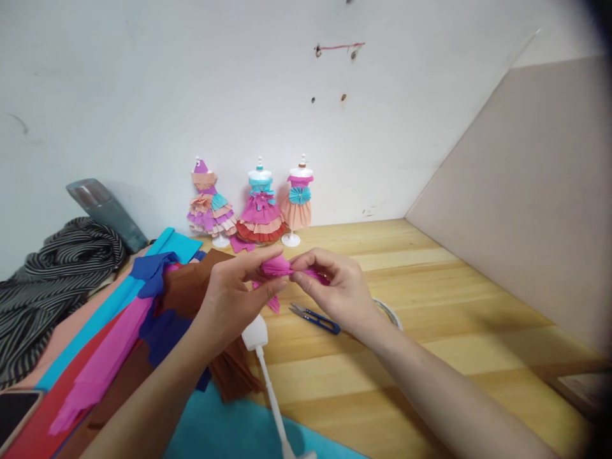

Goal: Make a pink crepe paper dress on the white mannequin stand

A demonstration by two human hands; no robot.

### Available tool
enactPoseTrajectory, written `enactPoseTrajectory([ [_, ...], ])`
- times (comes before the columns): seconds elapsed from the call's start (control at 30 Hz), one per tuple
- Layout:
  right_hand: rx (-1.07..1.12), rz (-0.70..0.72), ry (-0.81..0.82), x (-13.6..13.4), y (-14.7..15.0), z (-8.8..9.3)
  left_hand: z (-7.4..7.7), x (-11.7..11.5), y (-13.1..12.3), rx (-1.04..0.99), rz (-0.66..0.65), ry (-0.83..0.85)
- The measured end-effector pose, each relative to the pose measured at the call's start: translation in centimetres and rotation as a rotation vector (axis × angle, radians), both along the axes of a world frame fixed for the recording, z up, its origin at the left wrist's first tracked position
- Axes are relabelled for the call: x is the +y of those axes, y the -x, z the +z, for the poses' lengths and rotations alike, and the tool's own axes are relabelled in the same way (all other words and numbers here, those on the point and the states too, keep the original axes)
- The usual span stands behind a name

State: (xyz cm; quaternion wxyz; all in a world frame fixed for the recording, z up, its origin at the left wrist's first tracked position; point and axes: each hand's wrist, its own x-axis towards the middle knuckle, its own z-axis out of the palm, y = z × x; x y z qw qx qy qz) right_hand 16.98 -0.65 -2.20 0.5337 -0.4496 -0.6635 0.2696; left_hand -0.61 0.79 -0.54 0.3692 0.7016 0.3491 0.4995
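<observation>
While left hand (pixel 232 290) and right hand (pixel 338 279) are pinching one gathered bright-pink crepe-paper piece (pixel 276 266), blue-handled metal thread snips (pixel 319 319) are lying below it.

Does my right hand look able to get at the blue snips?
Probably yes: the snips lie close by on the table, uncovered, though the right hand would first have to let go of the pink piece.

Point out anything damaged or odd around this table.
The wall looks marred: dark, hole-like spots sit above and right of the dresses, with a thin red line by the upper ones, breaking the mostly plain white. No spill shows.
</observation>
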Motion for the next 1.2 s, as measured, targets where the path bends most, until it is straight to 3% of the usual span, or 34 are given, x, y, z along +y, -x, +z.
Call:
enactPoseTrajectory([
  [0.17,0.087,0.041,0.085,0.1,0.3,0.0,-0.5,-0.3,-0.4,0.029,0.071,-0.101],
  [0.47,0.183,0.013,0.075,0.2,0.4,-0.3,-0.4,-0.6,-0.8,-0.057,0.141,-0.02],
  [0.7,0.11,0.017,-0.054,0.1,0.3,-0.5,-0.6,-0.7,-1.0,-0.035,0.186,-0.048],
  [0.93,-0.097,-0.033,-0.27,0.0,0.2,-0.5,-1.2,-0.3,-0.8,0.067,0.277,-0.107],
  [1.2,-0.134,-0.056,-0.342,0.1,0.1,-0.4,-1.0,0.2,-0.7,0.03,0.179,-0.032],
])
